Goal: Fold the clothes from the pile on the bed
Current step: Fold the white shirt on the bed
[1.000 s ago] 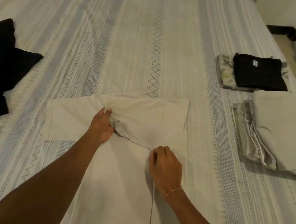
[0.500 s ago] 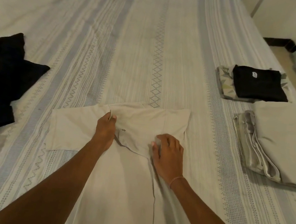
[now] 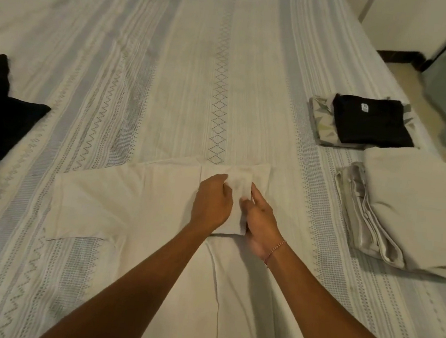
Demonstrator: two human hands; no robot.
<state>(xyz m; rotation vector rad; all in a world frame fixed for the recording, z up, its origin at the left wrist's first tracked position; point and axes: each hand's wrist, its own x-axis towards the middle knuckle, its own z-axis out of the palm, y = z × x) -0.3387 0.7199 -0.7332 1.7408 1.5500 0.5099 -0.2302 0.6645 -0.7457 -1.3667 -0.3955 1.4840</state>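
Head view: left hand [image 3: 213, 200] and right hand [image 3: 259, 221] both pinching the white shirt's [image 3: 120, 200] folded sleeve.

Matt cream cloth shirt [image 3: 109, 201], woven patterned bedcover [image 3: 170, 82], black cloth pile [image 3: 0, 125]

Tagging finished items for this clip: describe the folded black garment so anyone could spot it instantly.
Look to the bed's right edge, where folded laundry sits. The far stack there is a leaf-print cloth with the folded black garment on top. It alone is black there, with a small white tag, unlike the beige folded pile nearer the person.
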